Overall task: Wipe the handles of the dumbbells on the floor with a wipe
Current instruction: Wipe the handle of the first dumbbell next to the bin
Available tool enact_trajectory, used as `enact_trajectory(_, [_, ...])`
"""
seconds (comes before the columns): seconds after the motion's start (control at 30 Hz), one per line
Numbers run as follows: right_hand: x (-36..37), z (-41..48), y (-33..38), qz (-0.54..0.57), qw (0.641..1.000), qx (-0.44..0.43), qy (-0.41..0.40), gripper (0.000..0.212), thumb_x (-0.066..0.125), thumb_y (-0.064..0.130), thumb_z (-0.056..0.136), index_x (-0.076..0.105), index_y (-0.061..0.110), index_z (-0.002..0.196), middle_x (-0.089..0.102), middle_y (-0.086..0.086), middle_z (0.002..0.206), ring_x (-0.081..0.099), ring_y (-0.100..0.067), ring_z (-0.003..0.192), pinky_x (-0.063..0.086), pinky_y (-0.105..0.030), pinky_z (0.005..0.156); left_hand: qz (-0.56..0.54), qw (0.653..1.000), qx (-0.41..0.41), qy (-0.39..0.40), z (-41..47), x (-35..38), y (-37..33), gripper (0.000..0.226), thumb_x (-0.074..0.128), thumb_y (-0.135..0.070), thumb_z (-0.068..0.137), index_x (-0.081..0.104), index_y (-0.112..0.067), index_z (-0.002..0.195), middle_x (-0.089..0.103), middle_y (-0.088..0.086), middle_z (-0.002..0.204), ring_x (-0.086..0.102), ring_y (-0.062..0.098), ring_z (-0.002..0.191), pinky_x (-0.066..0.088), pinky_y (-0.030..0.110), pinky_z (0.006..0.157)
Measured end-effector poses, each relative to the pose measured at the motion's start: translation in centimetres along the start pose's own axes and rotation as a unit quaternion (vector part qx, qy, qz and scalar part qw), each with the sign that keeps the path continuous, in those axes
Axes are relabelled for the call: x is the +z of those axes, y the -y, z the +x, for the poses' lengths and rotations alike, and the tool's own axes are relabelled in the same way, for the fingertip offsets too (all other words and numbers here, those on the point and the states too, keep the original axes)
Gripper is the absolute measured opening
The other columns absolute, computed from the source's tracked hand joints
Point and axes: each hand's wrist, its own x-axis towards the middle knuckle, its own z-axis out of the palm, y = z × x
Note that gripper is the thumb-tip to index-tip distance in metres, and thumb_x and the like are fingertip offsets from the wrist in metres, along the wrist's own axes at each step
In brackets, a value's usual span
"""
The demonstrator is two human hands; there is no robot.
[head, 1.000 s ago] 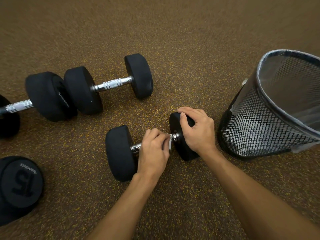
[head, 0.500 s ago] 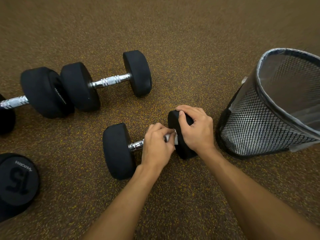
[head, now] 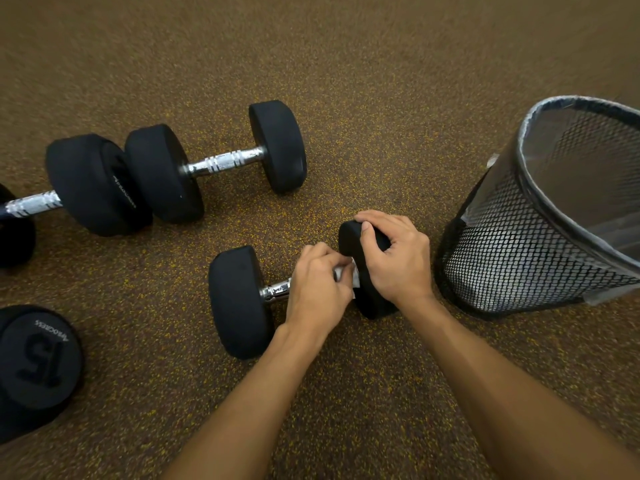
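The nearest dumbbell point(head: 239, 303), black-headed with a chrome handle point(head: 277, 291), lay on the floor point(head: 346, 81). A white wipe point(head: 353, 275) was bunched at the handle's right end. Other dumbbells point(head: 221, 162) lay leftward.

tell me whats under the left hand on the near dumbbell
A white wipe pokes out beside the left hand, on the chrome handle; bare handle shows left of the hand. The hand covers the rest of the wipe and the handle's middle.
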Motion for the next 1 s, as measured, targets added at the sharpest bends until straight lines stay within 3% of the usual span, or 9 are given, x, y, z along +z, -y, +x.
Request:
enact_trajectory(0.13, [0.0, -0.1, 0.0, -0.003, 1.0, -0.006, -0.005, 0.028, 0.058, 0.029, 0.101, 0.082, 0.021, 0.114, 0.077, 0.013, 0.119, 0.067, -0.009, 0.116, 0.052, -0.034, 0.105, 0.02, 0.999, 0.035, 0.017, -0.7, -0.4, 0.3, 0.012, 0.079, -0.017, 0.094, 0.082, -0.012, 0.104, 0.061, -0.004, 0.094, 0.052, 0.013, 0.096, 0.041, 0.02, 0.083])
enact_trajectory(0.3, [0.0, -0.1, 0.0, -0.004, 1.0, -0.006, -0.005, 0.027, 0.059, 0.028, 0.1, 0.082, 0.021, 0.112, 0.077, 0.013, 0.118, 0.067, -0.01, 0.114, 0.052, -0.032, 0.104, 0.004, 0.999, -0.036, -0.002, 0.1, 0.3, 0.0, 0.018, 0.073, -0.025, 0.099, 0.081, -0.013, 0.109, 0.064, -0.001, 0.101, 0.055, 0.019, 0.103, 0.046, 0.032, 0.093])
enact_trajectory(0.37, [0.1, 0.0, 0.1, -0.004, 1.0, -0.004, -0.005, 0.027, 0.059, 0.028, 0.1, 0.082, 0.022, 0.112, 0.077, 0.013, 0.118, 0.067, -0.009, 0.114, 0.052, -0.032, 0.105, 0.006, 1.0, -0.017, 0.002, -0.1, 0.4, -0.2, 0.014, 0.073, -0.022, 0.099, 0.08, -0.012, 0.106, 0.064, 0.0, 0.101, 0.056, 0.02, 0.103, 0.049, 0.036, 0.093])
enact_trajectory(0.5, [-0.1, -0.1, 0.0, -0.003, 1.0, -0.007, -0.007, 0.027, 0.059, 0.028, 0.101, 0.082, 0.022, 0.113, 0.077, 0.014, 0.118, 0.067, -0.009, 0.115, 0.052, -0.033, 0.105, 0.019, 0.998, 0.065, 0.007, -1.4, -0.1, 0.3, 0.005, 0.078, -0.014, 0.094, 0.079, -0.009, 0.095, 0.062, 0.0, 0.096, 0.056, 0.019, 0.096, 0.053, 0.038, 0.084])
enact_trajectory(0.63, [0.0, 0.1, 0.1, -0.006, 1.0, -0.005, -0.002, 0.027, 0.058, 0.029, 0.1, 0.082, 0.022, 0.112, 0.077, 0.014, 0.117, 0.066, -0.009, 0.114, 0.052, -0.033, 0.104, 0.007, 1.0, 0.018, -0.008, -0.9, 0.1, 0.1, 0.008, 0.079, -0.016, 0.095, 0.081, -0.009, 0.098, 0.062, -0.002, 0.096, 0.056, 0.016, 0.097, 0.053, 0.035, 0.085])
enact_trajectory(1.0, [-0.1, 0.0, 0.1, -0.005, 1.0, -0.005, -0.002, 0.029, 0.058, 0.03, 0.101, 0.082, 0.022, 0.113, 0.077, 0.014, 0.118, 0.067, -0.009, 0.115, 0.053, -0.034, 0.105, 0.004, 1.0, 0.025, -0.009, -1.0, -0.2, -0.2, 0.016, 0.079, -0.016, 0.095, 0.083, -0.008, 0.108, 0.066, -0.002, 0.1, 0.057, 0.014, 0.102, 0.053, 0.03, 0.089])
